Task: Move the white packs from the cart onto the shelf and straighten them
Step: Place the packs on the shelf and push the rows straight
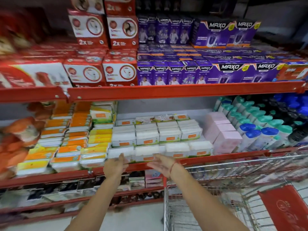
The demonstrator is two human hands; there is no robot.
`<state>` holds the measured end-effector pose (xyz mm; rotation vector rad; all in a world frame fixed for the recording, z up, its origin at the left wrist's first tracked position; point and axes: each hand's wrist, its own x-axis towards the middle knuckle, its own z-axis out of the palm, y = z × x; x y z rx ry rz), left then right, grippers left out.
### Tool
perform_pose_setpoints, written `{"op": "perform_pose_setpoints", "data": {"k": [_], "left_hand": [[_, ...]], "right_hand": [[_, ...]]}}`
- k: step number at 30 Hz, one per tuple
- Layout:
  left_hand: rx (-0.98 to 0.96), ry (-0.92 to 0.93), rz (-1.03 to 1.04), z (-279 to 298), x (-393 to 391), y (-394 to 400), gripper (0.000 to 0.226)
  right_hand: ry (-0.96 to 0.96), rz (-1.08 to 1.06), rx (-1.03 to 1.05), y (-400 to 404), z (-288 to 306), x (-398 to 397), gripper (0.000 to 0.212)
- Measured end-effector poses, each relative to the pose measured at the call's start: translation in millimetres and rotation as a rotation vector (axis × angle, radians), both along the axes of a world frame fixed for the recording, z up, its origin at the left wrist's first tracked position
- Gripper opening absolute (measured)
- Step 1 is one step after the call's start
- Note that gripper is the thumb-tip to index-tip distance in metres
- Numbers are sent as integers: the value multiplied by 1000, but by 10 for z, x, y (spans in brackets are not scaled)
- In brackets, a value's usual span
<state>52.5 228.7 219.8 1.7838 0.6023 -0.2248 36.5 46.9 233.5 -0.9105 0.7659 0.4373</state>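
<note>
Left hand: your left hand [115, 165] is open, palm inward, at the shelf's red front edge [216, 158], holding nothing.
Right hand: your right hand [160, 164] is open too, fingers spread, empty, a red thread at the wrist.
White packs: the white packs [148, 153] sit in rows on the middle shelf, front row right between your palms.
Room: there's a gap above the packs, under the upper shelf.
Cart: the wire cart [216, 172] presses close at your right.
Writing: "MAXO" on the purple boxes [230, 70], "2x" on the red boxes [120, 30].
</note>
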Motion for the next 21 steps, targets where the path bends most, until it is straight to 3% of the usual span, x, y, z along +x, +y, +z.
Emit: {"op": "perform_pose_setpoints", "data": {"k": [2, 5, 21], "left_hand": [[-315, 177, 58, 9, 89, 92, 52], [-479, 221, 117, 54, 225, 159, 60], [-488, 229, 142, 46, 662, -78, 49]], "right_hand": [[15, -128, 51, 128, -122, 111, 42], [54, -218, 38, 277, -156, 241, 51], [118, -102, -227, 259, -101, 741, 48]]}}
